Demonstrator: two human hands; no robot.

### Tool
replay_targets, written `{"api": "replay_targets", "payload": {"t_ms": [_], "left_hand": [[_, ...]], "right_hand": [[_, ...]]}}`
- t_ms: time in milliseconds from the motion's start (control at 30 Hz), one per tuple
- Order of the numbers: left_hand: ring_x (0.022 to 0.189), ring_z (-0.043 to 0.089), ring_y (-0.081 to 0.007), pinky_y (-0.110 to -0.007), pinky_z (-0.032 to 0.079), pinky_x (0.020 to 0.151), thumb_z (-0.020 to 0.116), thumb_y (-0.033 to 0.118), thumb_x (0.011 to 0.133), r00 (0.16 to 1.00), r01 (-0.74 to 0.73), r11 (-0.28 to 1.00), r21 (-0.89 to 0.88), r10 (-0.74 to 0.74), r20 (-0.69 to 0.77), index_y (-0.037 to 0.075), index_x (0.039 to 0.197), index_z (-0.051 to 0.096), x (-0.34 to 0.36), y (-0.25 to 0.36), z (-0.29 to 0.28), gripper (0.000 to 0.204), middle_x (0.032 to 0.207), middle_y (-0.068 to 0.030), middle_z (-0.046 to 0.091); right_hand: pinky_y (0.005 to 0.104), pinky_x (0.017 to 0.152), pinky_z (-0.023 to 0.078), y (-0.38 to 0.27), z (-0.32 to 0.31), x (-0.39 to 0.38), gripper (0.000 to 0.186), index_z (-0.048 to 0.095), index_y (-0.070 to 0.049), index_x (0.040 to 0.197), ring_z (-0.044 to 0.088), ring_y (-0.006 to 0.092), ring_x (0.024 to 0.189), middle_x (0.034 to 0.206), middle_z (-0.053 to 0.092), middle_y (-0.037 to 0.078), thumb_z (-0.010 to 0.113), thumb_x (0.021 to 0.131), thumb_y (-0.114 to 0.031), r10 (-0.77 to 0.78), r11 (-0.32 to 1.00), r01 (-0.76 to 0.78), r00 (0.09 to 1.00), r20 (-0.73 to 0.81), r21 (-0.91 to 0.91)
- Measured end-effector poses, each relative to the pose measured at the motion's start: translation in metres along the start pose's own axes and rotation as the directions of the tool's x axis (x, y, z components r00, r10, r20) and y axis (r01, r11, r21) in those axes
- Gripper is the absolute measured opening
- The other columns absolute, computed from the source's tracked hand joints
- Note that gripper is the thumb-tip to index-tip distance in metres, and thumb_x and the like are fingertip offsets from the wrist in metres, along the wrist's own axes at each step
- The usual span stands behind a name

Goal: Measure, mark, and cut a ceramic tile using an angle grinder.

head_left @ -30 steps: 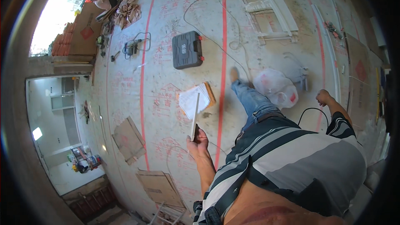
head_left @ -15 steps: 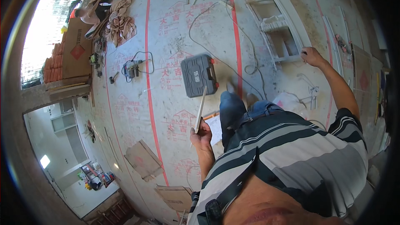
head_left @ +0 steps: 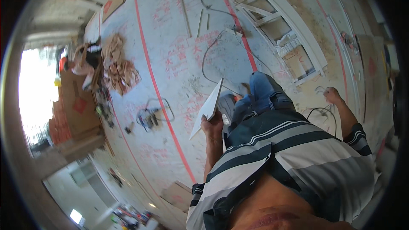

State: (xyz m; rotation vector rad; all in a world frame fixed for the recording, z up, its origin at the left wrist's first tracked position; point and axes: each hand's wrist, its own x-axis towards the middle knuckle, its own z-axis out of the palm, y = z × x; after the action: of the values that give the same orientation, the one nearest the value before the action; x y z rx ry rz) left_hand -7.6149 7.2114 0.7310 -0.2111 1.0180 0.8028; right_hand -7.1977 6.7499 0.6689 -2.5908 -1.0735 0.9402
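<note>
My left hand (head_left: 212, 123) is closed round the edge of a thin, flat white board (head_left: 208, 108). The board slants up and away from the hand, narrowing to a point at its far end. Out to the right hangs my right hand (head_left: 333, 95), its fingers curled in with nothing seen in them. Below it on the floor lie thin curved wires (head_left: 320, 89) and a black cable (head_left: 328, 110). Close by my legs, a dark grey tool case (head_left: 228, 105) is mostly hidden by my left hand and jeans.
A white wooden frame (head_left: 294, 30) lies ahead on the right. A loose cable (head_left: 203, 59) winds across the covered floor. To the left are a power tool (head_left: 148, 118), a crumpled brown cloth (head_left: 119, 68) and cardboard (head_left: 79, 98). Thin strips (head_left: 186, 17) lie farther ahead.
I have moved ahead past the tool case, which now sits beside my legs. The white board has turned from edge-on to show its face. My right hand has swung lower, nearer my body.
</note>
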Motion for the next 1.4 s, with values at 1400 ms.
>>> {"api": "replay_targets", "payload": {"t_ms": [1400], "left_hand": [[0.099, 0.057, -0.0261, -0.043, 0.048, 0.079, 0.042, 0.034, 0.092, 0.729, 0.343, 0.154, 0.926, -0.666, -0.159, 0.013, 0.123, 0.045, 0.598, 0.045, 0.935, 0.039, 0.114, -0.0071, 0.056]], "right_hand": [[0.0296, 0.032, 0.031, -0.533, -0.074, 0.502, 0.020, 0.050, -0.010, 0.072, 0.047, 0.0147, 0.039, 0.056, 0.049, 0.004, 0.058, 0.084, -0.023, 0.778, -0.374, -0.535, 0.263, 0.570, 0.757]]}}
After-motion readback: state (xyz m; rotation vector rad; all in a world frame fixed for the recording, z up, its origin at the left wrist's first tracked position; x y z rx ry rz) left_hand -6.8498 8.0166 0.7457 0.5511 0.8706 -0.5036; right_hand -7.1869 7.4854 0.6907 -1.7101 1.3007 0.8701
